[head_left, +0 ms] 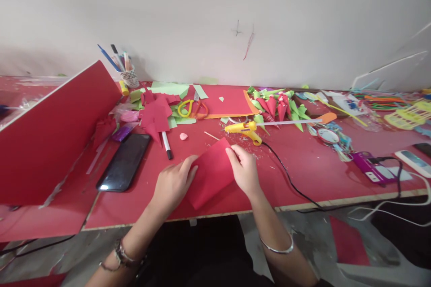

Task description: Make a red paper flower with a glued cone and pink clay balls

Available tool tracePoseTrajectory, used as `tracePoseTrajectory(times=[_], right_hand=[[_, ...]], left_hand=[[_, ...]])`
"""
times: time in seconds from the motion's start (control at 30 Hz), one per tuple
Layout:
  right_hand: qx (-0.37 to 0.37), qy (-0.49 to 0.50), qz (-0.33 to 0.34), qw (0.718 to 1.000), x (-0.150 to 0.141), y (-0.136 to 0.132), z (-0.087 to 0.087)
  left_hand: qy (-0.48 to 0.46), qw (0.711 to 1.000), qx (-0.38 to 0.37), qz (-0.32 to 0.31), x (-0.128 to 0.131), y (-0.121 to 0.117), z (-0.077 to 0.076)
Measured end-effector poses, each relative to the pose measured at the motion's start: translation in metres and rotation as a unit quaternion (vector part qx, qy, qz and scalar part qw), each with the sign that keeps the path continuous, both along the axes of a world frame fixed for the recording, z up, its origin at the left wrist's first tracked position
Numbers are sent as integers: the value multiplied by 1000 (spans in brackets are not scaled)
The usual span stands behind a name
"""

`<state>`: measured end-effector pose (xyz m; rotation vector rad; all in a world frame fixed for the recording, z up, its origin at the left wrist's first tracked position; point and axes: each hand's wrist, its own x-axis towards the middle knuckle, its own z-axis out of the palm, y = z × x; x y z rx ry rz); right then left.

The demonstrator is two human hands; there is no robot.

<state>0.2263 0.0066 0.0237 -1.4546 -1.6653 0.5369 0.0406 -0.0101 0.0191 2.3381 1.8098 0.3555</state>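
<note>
- We see the left hand (pixel 175 181) gripping, thumb and fingers closed on the 9 o'clock edge of a flat, four-sided red paper sheet (pixel 212 175).
- Right hand (pixel 245 168): thumb and fingers pinch the sheet near 2 o'clock.
- Sheet spans both hands at the near side of the red-topped table (pixel 313 161); whether it touches, we cannot tell.
- From the sheet, 1 o'clock, near: yellow plastic glue gun (pixel 240 128).
- 10 o'clock: white-barrelled, black-tipped pen (pixel 164 141).
- 9 o'clock, past the left hand: black rectangular phone (pixel 124 163).
- 3 o'clock, well apart: purple box-shaped power unit (pixel 372 168), cable plugged in.
</note>
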Motion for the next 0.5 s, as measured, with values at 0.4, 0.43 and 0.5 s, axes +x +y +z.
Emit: tracePoseTrajectory(times=[0.4,0.43,0.5], right_hand=[[-80,-342,-32,936,-3,13,-42],[-82,-357,-29,930,-3,13,-43],[-83,-382,-21,920,-3,13,-44]], left_hand=[[191,970,-46,-141,-6,28,-18],[202,966,-43,-158,-7,30,-18],[215,958,-30,-186,-8,31,-18]])
